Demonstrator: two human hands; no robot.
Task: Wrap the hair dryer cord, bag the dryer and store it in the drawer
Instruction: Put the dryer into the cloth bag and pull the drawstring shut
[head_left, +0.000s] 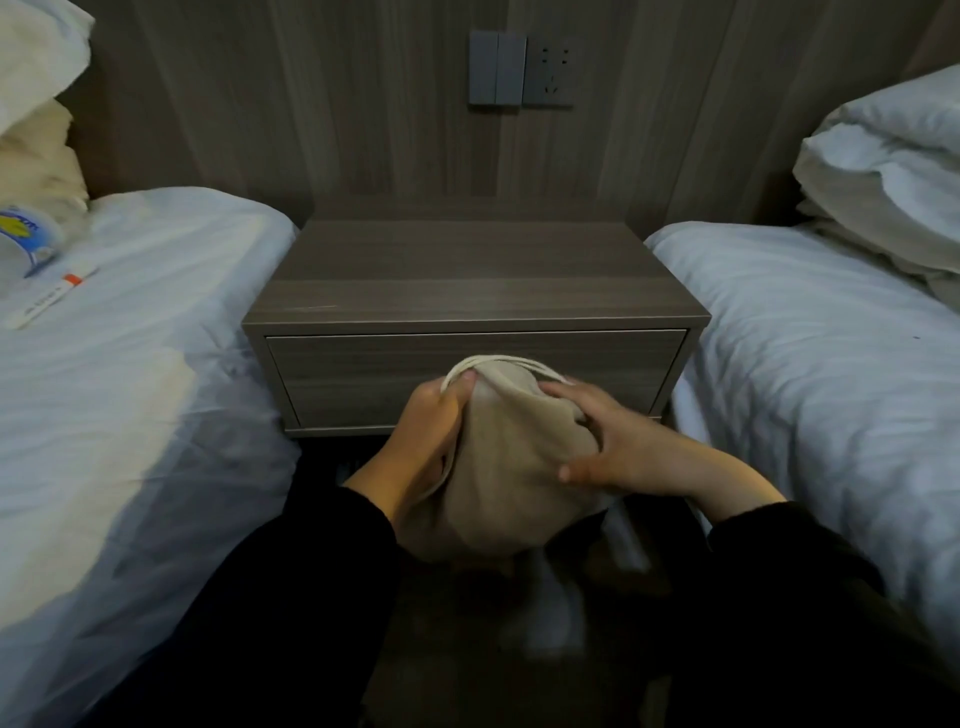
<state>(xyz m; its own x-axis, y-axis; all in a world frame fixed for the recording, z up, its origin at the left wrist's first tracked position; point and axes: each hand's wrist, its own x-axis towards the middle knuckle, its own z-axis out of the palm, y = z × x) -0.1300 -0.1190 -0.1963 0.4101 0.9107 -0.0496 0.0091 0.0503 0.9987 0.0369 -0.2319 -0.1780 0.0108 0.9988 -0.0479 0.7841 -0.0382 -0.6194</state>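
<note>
A beige cloth drawstring bag (498, 467) bulges with something inside; the hair dryer itself is hidden from view. I hold the bag in front of the nightstand's closed drawer (363, 364). My left hand (421, 447) grips the bag's left side near its mouth, with the white drawstring (498, 359) looped over my fingers. My right hand (628, 452) presses on the bag's right side, fingers spread over the cloth.
The grey wooden nightstand (467, 270) stands between two beds with white sheets, the left bed (130, 364) and the right bed (831, 364). A plastic bottle (26, 239) and a small tube (52, 296) lie on the left bed. Wall switches and a socket (519, 70) sit above.
</note>
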